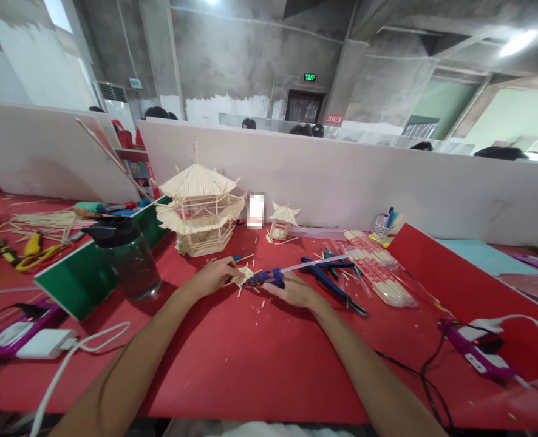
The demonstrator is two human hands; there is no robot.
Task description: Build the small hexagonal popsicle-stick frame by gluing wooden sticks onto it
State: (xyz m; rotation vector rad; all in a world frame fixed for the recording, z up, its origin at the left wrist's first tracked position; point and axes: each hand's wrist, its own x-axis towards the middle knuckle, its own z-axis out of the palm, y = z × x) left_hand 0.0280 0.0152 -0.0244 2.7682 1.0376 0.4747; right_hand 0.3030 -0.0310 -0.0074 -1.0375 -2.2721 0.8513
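Tabletop (251, 370) spreads red beneath the glue gun (271, 278), concrete walls (232, 60) beyond.

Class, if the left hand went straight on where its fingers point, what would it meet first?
The left hand would likely meet the small stick piece, then the blue glue gun; depth is unclear.

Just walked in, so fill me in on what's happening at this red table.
A person is using both bare hands at the red table. The right hand holds a blue glue gun, a long clear stick jutting from its back, its front end close to a small piece made of wooden sticks. The left hand has its fingers at that piece. Farther back stand a large stick-built pavilion and a smaller one.
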